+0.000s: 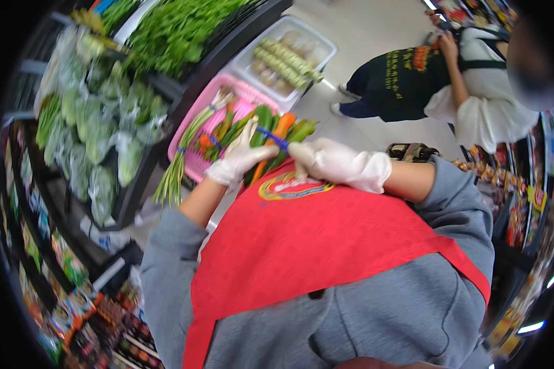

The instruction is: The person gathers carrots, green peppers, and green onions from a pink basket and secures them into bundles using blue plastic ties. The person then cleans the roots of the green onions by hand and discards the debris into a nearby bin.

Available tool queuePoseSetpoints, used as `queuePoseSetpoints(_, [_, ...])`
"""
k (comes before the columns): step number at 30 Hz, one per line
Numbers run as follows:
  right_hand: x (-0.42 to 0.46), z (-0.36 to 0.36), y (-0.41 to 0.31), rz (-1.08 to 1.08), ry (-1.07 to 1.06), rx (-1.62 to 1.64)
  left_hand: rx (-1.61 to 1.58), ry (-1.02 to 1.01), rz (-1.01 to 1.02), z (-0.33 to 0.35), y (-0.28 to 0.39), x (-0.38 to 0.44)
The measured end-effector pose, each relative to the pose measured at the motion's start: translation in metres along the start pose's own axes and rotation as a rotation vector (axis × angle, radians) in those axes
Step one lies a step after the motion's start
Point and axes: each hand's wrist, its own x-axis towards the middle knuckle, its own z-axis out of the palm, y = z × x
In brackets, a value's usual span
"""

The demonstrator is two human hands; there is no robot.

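In front of my red apron is a bundle of mixed vegetables, with an orange carrot (285, 123) and long green peppers (302, 131). A blue tie band (273, 137) crosses the bundle. My left hand (243, 156), in a white glove, grips the bundle's left side, its thumb across the vegetables and its fingers pointing away from me. The gloved right hand (325, 159) is closed at the right end of the blue band. My right fingertips are partly hidden by the glove. Beneath and beyond the bundle lies a pink plastic basket (195, 110).
The basket holds a banded bunch of long green stems (189, 138) and another banded pepper bundle (213, 142). Behind stands a clear plastic bin (321, 37) with green-wrapped rolls (284, 62). Bagged greens (97, 133) fill the left display. A person (397, 83) stands at right.
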Motion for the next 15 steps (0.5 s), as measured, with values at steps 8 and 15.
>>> queuePoseSetpoints(8, [0.024,-0.006,0.007,0.065,-0.063,-0.209,-0.395,-0.026,-0.107,0.000,0.011,-0.021])
queuePoseSetpoints(15, [0.046,-0.009,-0.002,0.232,-0.172,-0.206,-0.679,-0.023,-0.144,0.002,0.008,-0.023])
